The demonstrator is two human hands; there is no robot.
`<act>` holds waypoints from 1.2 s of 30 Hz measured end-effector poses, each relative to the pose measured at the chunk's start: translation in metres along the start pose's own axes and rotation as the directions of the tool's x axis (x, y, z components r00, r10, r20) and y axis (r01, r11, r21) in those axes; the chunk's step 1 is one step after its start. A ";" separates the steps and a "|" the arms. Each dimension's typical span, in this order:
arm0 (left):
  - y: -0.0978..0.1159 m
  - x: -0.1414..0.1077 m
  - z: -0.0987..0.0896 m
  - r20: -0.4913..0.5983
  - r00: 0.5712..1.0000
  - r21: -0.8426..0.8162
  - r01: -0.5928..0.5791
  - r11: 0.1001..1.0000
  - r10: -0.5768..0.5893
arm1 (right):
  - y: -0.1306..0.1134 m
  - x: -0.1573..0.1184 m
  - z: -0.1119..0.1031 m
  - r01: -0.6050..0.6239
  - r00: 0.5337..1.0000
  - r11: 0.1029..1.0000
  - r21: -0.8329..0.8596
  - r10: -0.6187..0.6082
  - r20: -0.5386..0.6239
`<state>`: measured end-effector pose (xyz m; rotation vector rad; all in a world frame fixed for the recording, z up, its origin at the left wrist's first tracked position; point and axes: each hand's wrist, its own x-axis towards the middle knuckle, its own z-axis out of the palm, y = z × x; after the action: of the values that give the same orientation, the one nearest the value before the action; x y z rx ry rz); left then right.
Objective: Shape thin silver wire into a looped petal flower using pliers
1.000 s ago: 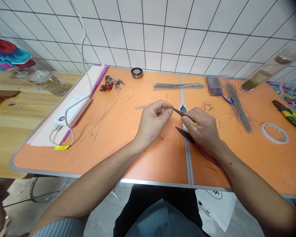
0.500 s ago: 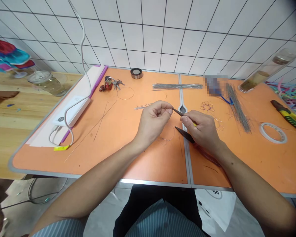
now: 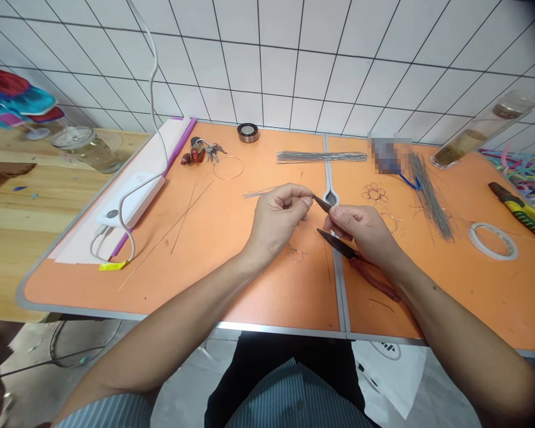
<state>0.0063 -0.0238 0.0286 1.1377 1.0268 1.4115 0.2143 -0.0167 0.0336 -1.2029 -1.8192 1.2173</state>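
Observation:
My left hand (image 3: 282,217) is closed in a pinch at the tip of a dark, narrow-nosed pair of pliers (image 3: 321,204). Whatever lies between these fingertips is too fine to see clearly, likely thin wire. Wrapped around the pliers, my right hand (image 3: 363,229) covers their handles. Below my hands is a thin wire loop (image 3: 304,252) with a smaller curl; whether it hangs or lies on the table I cannot tell. Red-handled pliers (image 3: 374,280) rest on the table under my right hand, their dark jaws pointing left.
Straight wires (image 3: 164,236) lie on the orange table (image 3: 182,291) at left. Wire bundles (image 3: 321,156) are at the back and right. A flower-shaped wire (image 3: 374,191), white tape roll (image 3: 493,241), utility knife (image 3: 519,208), black tape roll (image 3: 248,132), keys (image 3: 211,151) and power bank (image 3: 131,196) surround the hands.
My right hand has turned on the pliers, and their yellow handle part has gone out of sight. The left hand keeps its pinch at the tip, nearly still.

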 end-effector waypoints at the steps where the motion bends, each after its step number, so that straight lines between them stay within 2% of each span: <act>1: 0.000 0.000 0.000 -0.003 1.000 0.001 0.000 1.000 0.000 | 0.001 0.000 0.000 -0.020 1.000 0.999 0.032 0.019 0.018; 5: -0.002 0.000 0.001 -0.008 1.000 0.019 -0.021 1.000 0.021 | 0.003 0.002 -0.001 -0.057 0.997 0.996 0.072 0.054 0.046; 12: 0.001 -0.005 0.004 -0.032 0.984 0.134 -0.172 0.976 0.177 | 0.007 0.006 -0.003 0.019 1.000 0.999 0.044 -0.020 0.018; 19: 0.003 -0.009 0.005 -0.042 0.967 0.217 -0.237 0.947 0.251 | 0.009 0.005 -0.004 0.034 0.999 0.998 0.060 -0.035 0.018; 30: 0.002 -0.011 0.005 -0.044 0.978 0.218 -0.192 0.957 0.206 | 0.005 0.004 -0.005 0.058 0.998 0.996 -0.062 -0.059 -0.017; 36: 0.002 -0.008 0.004 -0.034 0.986 0.166 -0.153 0.974 0.161 | 0.003 0.004 -0.005 0.045 0.999 0.997 -0.062 -0.046 -0.012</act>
<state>0.0107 -0.0317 0.0299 1.3352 1.1225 1.5062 0.2179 -0.0110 0.0325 -1.1939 -1.8758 1.1328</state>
